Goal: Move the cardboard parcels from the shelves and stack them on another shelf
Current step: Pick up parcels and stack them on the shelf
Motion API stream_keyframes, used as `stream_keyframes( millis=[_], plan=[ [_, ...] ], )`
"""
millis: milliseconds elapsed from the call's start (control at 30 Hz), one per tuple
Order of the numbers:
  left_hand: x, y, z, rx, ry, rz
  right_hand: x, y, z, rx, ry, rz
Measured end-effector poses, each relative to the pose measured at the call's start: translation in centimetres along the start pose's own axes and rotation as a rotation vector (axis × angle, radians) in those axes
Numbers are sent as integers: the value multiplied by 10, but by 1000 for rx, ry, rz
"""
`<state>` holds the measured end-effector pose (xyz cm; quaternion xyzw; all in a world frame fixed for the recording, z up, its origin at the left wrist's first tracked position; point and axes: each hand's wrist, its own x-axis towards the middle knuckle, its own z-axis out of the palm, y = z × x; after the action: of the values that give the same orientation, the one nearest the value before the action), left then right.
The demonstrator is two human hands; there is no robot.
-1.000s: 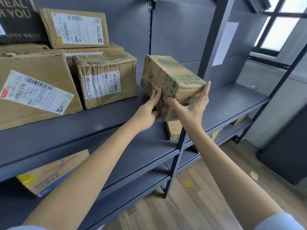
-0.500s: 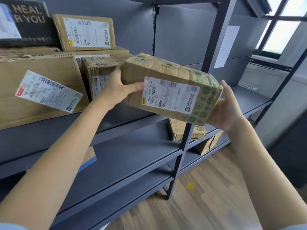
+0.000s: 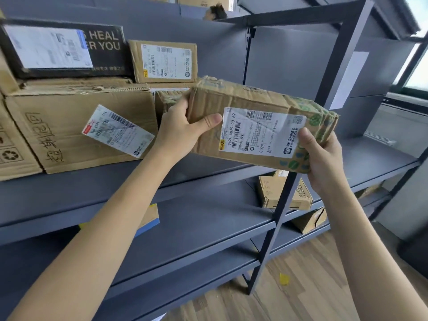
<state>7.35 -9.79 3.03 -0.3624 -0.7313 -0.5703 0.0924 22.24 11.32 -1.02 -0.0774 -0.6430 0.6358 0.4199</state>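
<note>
I hold a worn cardboard parcel with a white shipping label and green printed dots in the air above the grey shelf. My left hand grips its left end, thumb across the front face. Its right end sits in my right hand, with the thumb on the label corner. Just left of it on the shelf is a stack: a large labelled box, a black "HEAL YOU" box, a small box on top, and one partly hidden behind my left hand.
A dark upright post splits the rack between bays. Lower shelves carry a yellow-blue box and two small cardboard boxes. Wooden floor lies below. Someone's head shows above the rack.
The parcel has been lifted off the right bay, turned label-forward and carried left towards the stack. My left hand shifted from its underside to its left end.
</note>
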Motion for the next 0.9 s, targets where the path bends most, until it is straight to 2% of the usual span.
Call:
stream_keyframes(
  millis=[300, 433, 700, 900],
  plan=[
    [-3, 27, -60, 139, 84, 65, 17, -31, 50, 0, -2, -120],
    [0, 32, -90, 161, 142, 76, 33, -36, 82, 0, -56, -178],
    [26, 15, -153, 101, 420, 63, 68, -36, 179, 72, -233, -203],
    [50, -9, -189, 329, 538, 1, 102, -24, 251, 9, -283, -221]
  ],
)
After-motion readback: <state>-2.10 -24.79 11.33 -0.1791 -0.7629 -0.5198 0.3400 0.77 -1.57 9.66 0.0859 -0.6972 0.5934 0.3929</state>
